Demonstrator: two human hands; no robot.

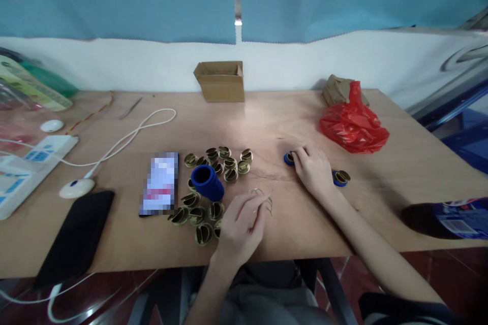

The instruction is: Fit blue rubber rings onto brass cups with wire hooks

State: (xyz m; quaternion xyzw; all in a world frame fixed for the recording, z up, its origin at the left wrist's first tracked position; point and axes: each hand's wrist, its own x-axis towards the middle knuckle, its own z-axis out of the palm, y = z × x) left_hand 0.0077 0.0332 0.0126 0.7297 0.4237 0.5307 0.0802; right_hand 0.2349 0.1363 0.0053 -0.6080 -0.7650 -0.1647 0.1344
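Observation:
My left hand (242, 223) hovers low over the table's front, fingers pinched together at some thin pale rings (270, 205). Further right, my right hand (314, 170) has its fingertips closed on a small round blue piece (288, 159) with a gold-coloured insert; the fingers partly cover it. A similar blue piece with a raised gold flap (340, 178) lies beside my right wrist. Left of my left hand stands a stack of blue rings (208, 183), slightly tilted in view. Around it lie several round gold-coloured caps with upright tabs (197, 215), some hidden behind the left hand.
A lit phone (160, 183) and a dark phone (76, 238) lie to the left, near a white cable (129, 137) and a power strip (38, 167). An open cardboard box (223, 84) stands at the back. Right are a red plastic bag (354, 127) and a lying bottle (446, 219).

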